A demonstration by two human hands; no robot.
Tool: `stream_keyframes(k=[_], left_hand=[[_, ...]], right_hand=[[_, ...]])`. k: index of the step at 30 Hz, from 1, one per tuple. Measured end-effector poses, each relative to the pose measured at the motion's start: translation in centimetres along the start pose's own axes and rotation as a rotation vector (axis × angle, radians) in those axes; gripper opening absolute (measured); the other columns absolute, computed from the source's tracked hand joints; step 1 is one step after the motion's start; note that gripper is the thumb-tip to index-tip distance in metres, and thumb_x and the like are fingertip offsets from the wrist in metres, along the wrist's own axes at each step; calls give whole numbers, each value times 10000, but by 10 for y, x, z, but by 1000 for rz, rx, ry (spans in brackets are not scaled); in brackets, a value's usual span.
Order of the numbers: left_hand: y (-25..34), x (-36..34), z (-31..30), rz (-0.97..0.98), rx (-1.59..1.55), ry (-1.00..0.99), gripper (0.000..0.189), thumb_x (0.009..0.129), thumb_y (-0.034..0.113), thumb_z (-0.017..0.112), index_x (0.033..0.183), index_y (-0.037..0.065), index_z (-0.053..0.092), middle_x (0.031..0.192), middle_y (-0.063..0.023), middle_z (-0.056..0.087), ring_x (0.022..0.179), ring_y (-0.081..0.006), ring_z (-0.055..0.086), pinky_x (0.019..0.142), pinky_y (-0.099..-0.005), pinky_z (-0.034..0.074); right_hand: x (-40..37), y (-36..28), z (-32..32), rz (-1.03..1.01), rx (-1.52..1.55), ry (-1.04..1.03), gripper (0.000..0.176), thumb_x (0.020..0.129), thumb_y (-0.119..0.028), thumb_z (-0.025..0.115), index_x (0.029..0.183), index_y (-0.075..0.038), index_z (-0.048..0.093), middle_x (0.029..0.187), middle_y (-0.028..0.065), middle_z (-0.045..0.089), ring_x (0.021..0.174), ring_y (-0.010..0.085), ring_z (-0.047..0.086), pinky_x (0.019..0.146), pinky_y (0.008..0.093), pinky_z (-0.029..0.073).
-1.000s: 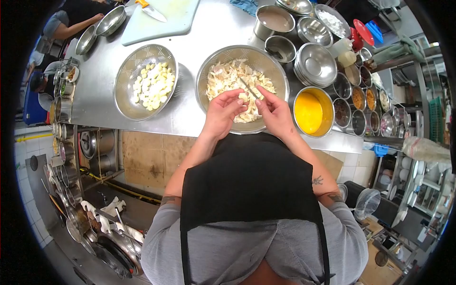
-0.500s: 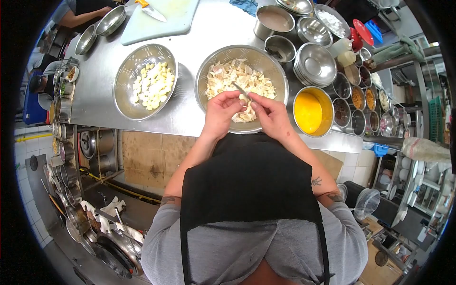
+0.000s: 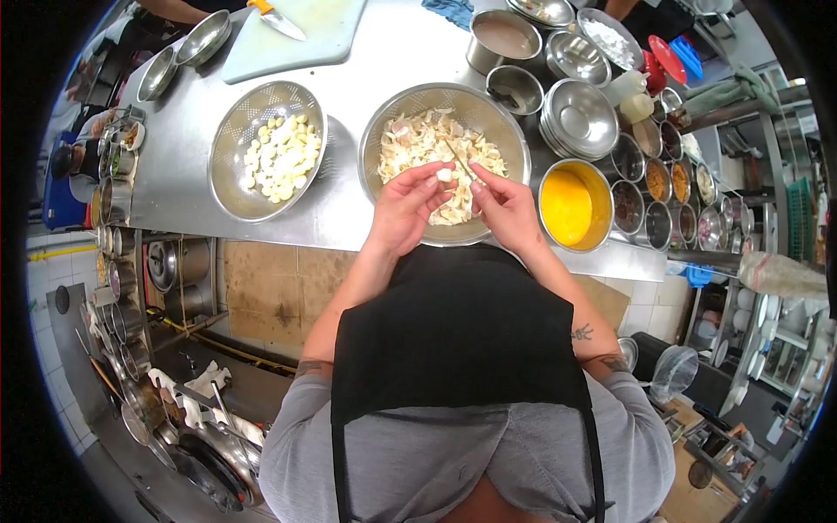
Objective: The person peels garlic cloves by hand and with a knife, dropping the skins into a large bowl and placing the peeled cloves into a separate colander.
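My left hand pinches a small white garlic clove between thumb and fingertips. In my right hand is a small thin knife, its narrow blade slanting up and left beside the clove. Both hands are over the near part of a large perforated steel colander, where garlic skins and cloves lie in a heap. Left of it stands a second colander with peeled garlic cloves inside.
A steel pot of yellow liquid stands right of the colander. Stacked steel bowls and several pots crowd the right side. A cutting board with an orange-handled knife lies at the back left. Other people show at the upper left.
My hands have moved slightly apart. The garlic clove now shows clearly at my left fingertips, and the knife blade has swung to the right, away from it.
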State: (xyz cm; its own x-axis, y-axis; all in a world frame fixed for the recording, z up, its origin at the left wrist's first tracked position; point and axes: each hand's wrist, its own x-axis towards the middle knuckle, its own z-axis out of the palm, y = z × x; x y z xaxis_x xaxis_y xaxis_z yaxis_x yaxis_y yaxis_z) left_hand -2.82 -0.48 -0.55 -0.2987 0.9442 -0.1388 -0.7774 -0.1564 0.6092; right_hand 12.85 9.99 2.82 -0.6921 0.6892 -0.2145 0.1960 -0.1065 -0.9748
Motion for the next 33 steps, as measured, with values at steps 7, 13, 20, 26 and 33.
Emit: stream_keyframes(k=[7, 13, 20, 26, 33], left_hand=[[-4, 1, 6, 42, -40, 86, 225, 897, -31, 596, 1120, -1, 599, 1116, -111, 619, 1035, -207, 624, 926, -349, 517], [-2, 0, 8, 56, 8, 100, 238, 874, -64, 599, 1105, -7, 598, 1095, -101, 614, 1016, -191, 624, 907, -339, 526], [-3, 1, 6, 58, 46, 74, 276, 861, -81, 604, 1127, -9, 590, 1127, -118, 612, 1025, -188, 620, 895, -337, 535], [-3, -1, 8, 60, 53, 86, 285, 878, -61, 594, 1156, -2, 578, 1185, -113, 602, 1063, -203, 610, 936, -350, 525], [1, 2, 4, 65, -34, 75, 258, 933, 22, 563, 1190, 2, 564, 1159, -129, 619, 1115, -267, 608, 958, -366, 515]], right_hand=[[-7, -1, 7, -213, -121, -51, 377, 897, -80, 646, 1267, -33, 596, 672, -23, 563, 574, 33, 434, 526, 215, 381], [-8, -11, 6, -255, -260, -42, 350, 887, -97, 655, 1230, -32, 620, 640, 24, 573, 566, 45, 449, 519, 227, 387], [-4, -5, 3, -302, -314, -29, 326, 907, -94, 635, 1225, -19, 620, 658, 19, 594, 571, 47, 469, 530, 226, 406], [1, 6, 3, -173, -10, -22, 304, 950, -96, 586, 1242, -16, 611, 733, -37, 605, 613, 39, 493, 572, 206, 420], [5, 7, -6, 41, 57, 36, 322, 973, -128, 544, 1278, -35, 590, 701, -24, 578, 615, 39, 491, 577, 200, 416]])
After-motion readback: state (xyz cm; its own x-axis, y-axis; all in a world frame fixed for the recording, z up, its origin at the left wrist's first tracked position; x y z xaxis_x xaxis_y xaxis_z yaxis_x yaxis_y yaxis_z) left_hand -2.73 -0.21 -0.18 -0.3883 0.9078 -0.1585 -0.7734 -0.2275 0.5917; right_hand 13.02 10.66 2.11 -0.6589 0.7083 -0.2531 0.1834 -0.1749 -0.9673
